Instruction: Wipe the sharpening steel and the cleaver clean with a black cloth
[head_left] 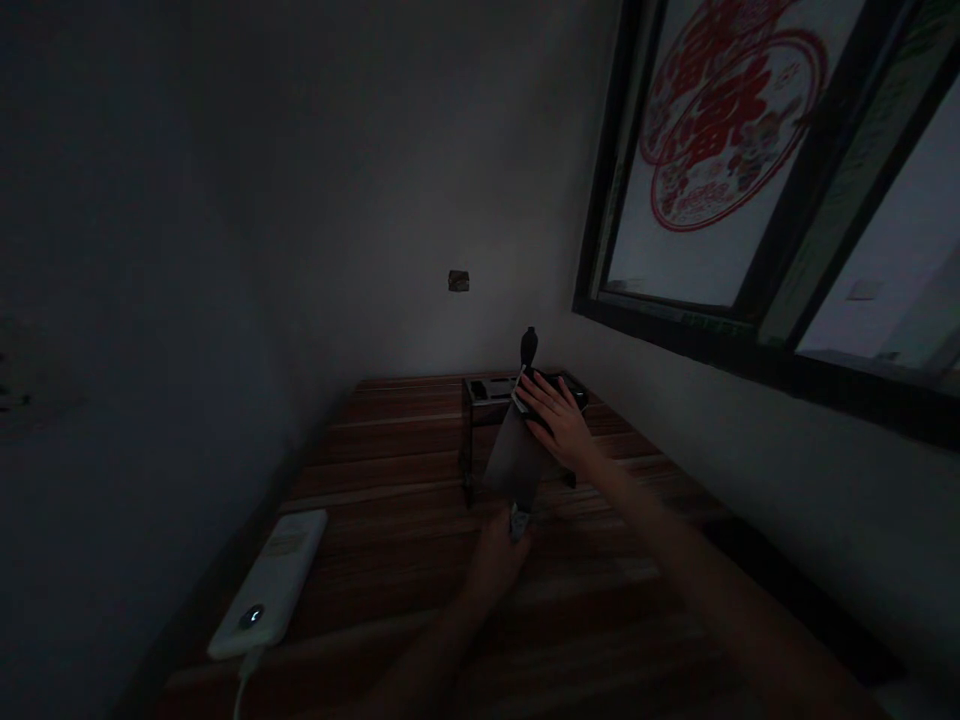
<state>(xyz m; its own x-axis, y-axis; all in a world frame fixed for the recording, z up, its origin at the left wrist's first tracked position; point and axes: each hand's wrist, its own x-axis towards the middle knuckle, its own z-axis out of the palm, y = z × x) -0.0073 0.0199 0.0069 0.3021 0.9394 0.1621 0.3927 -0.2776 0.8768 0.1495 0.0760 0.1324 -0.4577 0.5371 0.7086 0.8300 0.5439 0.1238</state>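
A broad grey sheet-like blade (514,455), which looks like a cleaver, slants down from the top of a dark rack (480,392). My left hand (496,555) is closed around its lower end, where a pale patterned bit shows between blurred fingers. My right hand (556,415) lies with fingers stretched out over the upper end of the blade and a black part of the rack. Just behind those fingertips, a black handle (529,346) stands upright at the rack. The dim light hides finer detail.
A white power bank (274,580) with a lit display and a cable lies at the table's left. The wood-grained table (375,560) meets walls at the back and sides. A long dark object (795,590) lies along the right. A dark-framed window (720,270) with red decals is above.
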